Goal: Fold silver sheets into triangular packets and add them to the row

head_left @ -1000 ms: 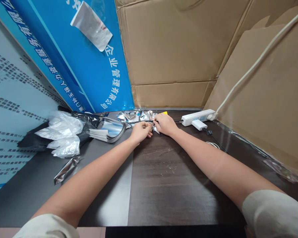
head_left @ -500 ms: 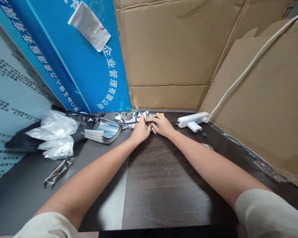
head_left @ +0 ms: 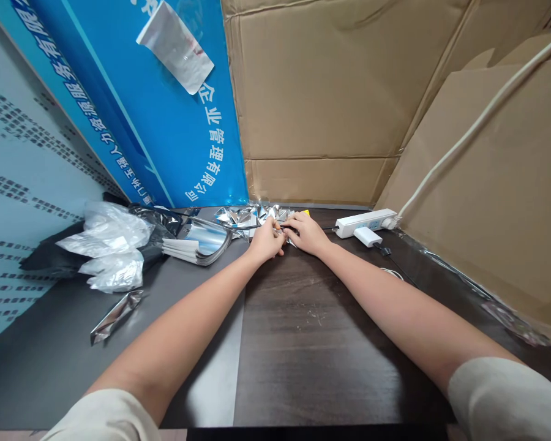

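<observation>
Both hands meet at the back of the dark wooden table, by a heap of crinkled silver foil pouches (head_left: 237,215). My left hand (head_left: 267,239) is closed, its fingers curled in with the thumb; what it pinches is too small and hidden to name. My right hand (head_left: 308,233) lies just right of it, fingers bent and together over the foil's right end, fingertips close to the left hand. A bit of silver shows under the right fingers. A black cable (head_left: 327,229) runs behind and past the hands. Something yellow (head_left: 307,213) peeks out behind the right hand.
A white power strip (head_left: 366,222) with a plugged-in white adapter (head_left: 368,237) stands to the right. On the left are a stack of bent silver-white sheets (head_left: 181,250), clear plastic bags (head_left: 112,236) and a single foil pouch (head_left: 116,317). Cardboard (head_left: 316,92) walls the back.
The view has shifted slightly, so the scene sits a little further right. My left fingers have curled and turned near the right hand's fingertips; the right hand stays over the foil.
</observation>
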Demonstrator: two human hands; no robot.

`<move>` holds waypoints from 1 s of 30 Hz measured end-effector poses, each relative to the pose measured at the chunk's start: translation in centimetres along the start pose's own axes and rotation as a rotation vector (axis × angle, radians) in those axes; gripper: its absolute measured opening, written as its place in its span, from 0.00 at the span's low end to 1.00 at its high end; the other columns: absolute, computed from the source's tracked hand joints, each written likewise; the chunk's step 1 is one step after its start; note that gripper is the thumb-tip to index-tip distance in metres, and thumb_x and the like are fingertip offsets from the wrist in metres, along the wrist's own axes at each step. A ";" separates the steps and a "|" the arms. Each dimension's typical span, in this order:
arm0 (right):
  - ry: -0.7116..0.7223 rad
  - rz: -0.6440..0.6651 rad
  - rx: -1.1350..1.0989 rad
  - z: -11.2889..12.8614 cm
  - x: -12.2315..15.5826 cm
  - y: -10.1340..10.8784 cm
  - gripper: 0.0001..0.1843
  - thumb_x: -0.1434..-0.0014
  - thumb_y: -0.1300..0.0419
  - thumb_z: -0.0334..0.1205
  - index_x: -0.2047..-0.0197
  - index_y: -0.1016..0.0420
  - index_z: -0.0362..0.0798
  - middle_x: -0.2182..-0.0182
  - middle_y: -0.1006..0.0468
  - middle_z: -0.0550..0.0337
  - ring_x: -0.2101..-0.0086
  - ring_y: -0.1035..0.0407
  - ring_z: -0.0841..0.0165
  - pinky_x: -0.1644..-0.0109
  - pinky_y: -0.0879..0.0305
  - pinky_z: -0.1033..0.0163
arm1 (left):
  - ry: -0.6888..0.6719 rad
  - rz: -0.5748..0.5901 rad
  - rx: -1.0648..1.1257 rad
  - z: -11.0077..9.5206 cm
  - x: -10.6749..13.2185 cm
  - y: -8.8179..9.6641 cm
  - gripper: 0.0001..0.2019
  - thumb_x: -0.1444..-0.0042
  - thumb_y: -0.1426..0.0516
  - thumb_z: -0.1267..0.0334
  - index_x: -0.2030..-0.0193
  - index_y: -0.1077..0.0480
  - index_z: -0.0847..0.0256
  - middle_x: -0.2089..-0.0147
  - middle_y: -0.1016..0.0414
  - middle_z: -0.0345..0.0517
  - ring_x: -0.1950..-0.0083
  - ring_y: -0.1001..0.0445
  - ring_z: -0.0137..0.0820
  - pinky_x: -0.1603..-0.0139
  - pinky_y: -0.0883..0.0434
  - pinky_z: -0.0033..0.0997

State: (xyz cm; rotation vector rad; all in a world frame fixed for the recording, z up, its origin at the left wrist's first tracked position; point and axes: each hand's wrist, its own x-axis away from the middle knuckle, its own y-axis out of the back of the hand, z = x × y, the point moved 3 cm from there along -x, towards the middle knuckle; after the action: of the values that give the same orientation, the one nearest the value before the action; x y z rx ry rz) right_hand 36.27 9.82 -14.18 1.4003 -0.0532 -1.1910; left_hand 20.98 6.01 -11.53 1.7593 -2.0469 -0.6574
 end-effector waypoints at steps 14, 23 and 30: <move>-0.023 0.058 0.089 1.0 0.1 0.4 0.14 0.32 0.44 0.40 0.50 0.20 0.47 0.56 0.23 0.48 0.53 0.33 0.58 0.47 0.35 0.53 | -0.052 0.187 -0.115 -5.3 1.1 6.4 0.08 0.39 0.42 0.71 0.53 0.30 0.62 0.68 0.23 0.42 0.69 0.22 0.28 0.72 0.30 0.21; -0.051 0.013 0.091 1.7 0.1 1.1 0.16 0.31 0.48 0.41 0.50 0.21 0.46 0.55 0.23 0.48 0.52 0.35 0.58 0.46 0.39 0.52 | 0.142 0.371 -0.742 -3.8 3.7 19.5 0.14 0.58 0.34 0.67 0.61 0.19 0.55 0.56 0.16 0.42 0.56 0.20 0.36 0.60 0.31 0.24; -0.082 -0.013 0.089 1.5 0.2 1.4 0.16 0.30 0.49 0.41 0.52 0.21 0.46 0.55 0.22 0.48 0.52 0.34 0.57 0.47 0.39 0.52 | 0.307 0.360 -0.824 -0.6 2.7 21.1 0.20 0.67 0.34 0.71 0.62 0.18 0.53 0.65 0.18 0.42 0.64 0.24 0.36 0.62 0.34 0.26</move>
State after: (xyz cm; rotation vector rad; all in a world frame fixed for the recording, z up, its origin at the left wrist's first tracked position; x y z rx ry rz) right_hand 36.25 8.25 -12.79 1.4307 -0.1565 -1.2702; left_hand 3.56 5.74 0.75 0.9235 -1.4952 -0.8762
